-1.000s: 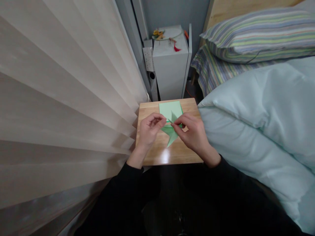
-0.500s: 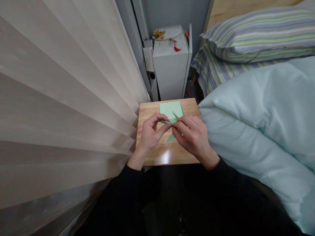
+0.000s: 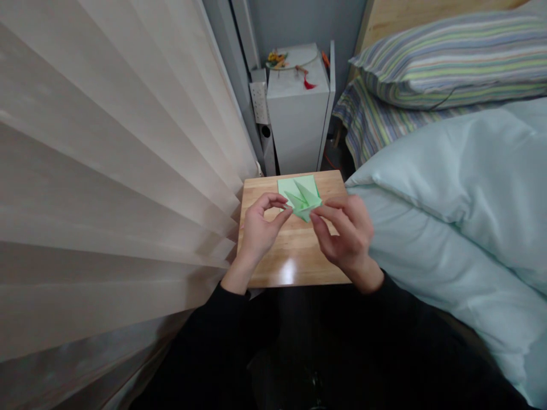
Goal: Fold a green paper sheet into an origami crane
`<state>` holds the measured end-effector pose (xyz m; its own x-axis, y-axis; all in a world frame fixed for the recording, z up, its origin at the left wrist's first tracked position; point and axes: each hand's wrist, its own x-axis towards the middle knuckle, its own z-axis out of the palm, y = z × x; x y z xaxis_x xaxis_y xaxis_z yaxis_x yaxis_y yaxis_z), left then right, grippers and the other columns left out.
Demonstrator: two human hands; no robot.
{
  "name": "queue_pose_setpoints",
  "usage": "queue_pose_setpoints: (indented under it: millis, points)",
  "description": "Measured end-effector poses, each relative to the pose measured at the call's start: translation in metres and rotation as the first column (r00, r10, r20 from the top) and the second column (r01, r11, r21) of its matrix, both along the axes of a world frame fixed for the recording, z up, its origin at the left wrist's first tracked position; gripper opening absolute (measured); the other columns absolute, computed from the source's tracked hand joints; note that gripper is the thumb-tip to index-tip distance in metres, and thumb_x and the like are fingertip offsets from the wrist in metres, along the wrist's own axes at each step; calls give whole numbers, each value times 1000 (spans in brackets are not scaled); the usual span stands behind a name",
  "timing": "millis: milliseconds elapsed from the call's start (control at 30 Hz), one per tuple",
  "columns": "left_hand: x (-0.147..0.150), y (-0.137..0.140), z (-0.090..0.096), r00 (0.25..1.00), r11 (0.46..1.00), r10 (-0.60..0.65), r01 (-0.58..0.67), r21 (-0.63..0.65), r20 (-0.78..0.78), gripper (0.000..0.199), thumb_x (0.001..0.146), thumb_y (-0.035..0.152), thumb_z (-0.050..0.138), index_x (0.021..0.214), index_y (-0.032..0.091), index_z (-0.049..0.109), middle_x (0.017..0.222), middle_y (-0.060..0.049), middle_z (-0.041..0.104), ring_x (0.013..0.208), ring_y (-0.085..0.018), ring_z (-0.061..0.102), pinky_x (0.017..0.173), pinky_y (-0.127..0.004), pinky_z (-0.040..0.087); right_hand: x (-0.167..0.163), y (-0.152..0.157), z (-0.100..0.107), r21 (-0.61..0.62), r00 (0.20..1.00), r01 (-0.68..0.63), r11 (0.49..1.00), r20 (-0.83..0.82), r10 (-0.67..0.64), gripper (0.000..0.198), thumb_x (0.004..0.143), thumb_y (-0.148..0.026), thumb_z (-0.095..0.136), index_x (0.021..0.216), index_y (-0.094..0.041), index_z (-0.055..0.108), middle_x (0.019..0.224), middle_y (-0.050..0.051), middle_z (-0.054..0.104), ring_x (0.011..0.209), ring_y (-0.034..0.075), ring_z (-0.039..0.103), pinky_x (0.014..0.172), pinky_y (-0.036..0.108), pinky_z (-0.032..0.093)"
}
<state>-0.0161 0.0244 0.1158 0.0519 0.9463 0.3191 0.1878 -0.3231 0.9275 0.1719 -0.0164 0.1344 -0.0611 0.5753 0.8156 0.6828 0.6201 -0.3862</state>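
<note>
Folded paper: a light green folded piece [image 3: 302, 200] with raised points was between the two hands, above the tabletop [image 3: 299, 262] and partly in front of a square green paper stack [image 3: 284, 184].
Right hand: the right hand [image 3: 345, 232] had its grip pinching the folded paper near its lower right edge, thumb against forefinger.
Left hand: the left hand [image 3: 260, 226] curved thumb and forefinger around the paper's left tip; whether that grip was pressed together could not be told.
Beyond the tabletop: a white cabinet [image 3: 294, 128] bore a red tassel [image 3: 308, 84].
Left side: a pale curtain [image 3: 128, 148] hung in folds.
Right side: a pale blue quilt [image 3: 461, 188] lay below a striped pillow [image 3: 453, 62].
</note>
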Motion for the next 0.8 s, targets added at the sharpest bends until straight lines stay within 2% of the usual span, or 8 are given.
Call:
queue_pose_setpoints:
  millis: [100,233,300,367,533,633,733,800]
  points:
    - [-1,-1,4,990,998,-46,51,29,-132,13,83,21,80,91,20,70,92,-2,73,88,-18,69,87,-32,51,7,8,3,-125,984,-23,992,-178,1,10,101,-23,59,100,-25,69,96,8,71,92,25,64,77,41,48]
    - [1,-2,1,989,991,-129,130,13,-67,9,86,23,76,92,21,69,93,-3,73,88,-18,69,85,-32,53,11,17,0,-331,966,-256,909,-123,227,7,99,-24,65,101,-22,72,89,5,74,78,19,66,72,35,49]
    - [4,-3,-1,988,988,-153,153,10,-21,11,87,23,76,94,21,68,92,-3,72,86,-17,69,82,-31,53,10,17,-2,-410,960,-279,868,-90,266,10,99,-28,68,102,-21,74,91,6,76,76,19,65,71,33,49]
    - [6,-5,-2,987,988,-155,156,20,-50,13,86,22,77,94,22,67,90,-2,71,84,-17,69,82,-31,53,8,15,-3,-459,965,-253,851,-57,256,12,99,-30,67,102,-21,75,91,6,76,74,18,65,69,32,47]
    - [10,-12,6,973,989,-101,121,84,-206,16,81,14,76,90,23,65,85,0,71,82,-17,69,82,-32,53,4,12,-2,-516,973,-197,834,-2,229,11,98,-22,65,91,-19,73,86,4,72,71,16,60,68,31,42]
    - [15,-16,11,978,990,-81,101,95,-190,14,83,15,74,92,23,68,89,-1,74,85,-18,70,83,-32,52,4,13,0,-505,973,-229,832,-102,207,11,97,-23,66,87,-19,70,80,2,69,67,15,57,64,31,41]
    - [18,-17,16,984,992,-101,111,55,-148,2,88,21,72,89,22,74,89,-4,76,86,-20,70,83,-33,52,6,14,7,-487,952,-283,827,-249,179,12,97,-25,67,86,-21,69,79,1,71,63,14,55,62,31,41]
    - [18,-16,18,991,994,-106,108,8,-84,9,89,26,72,83,22,77,85,-4,77,85,-21,69,82,-34,52,9,14,13,-481,945,-300,824,-267,189,11,96,-27,68,86,-21,70,80,1,72,64,15,56,63,31,42]
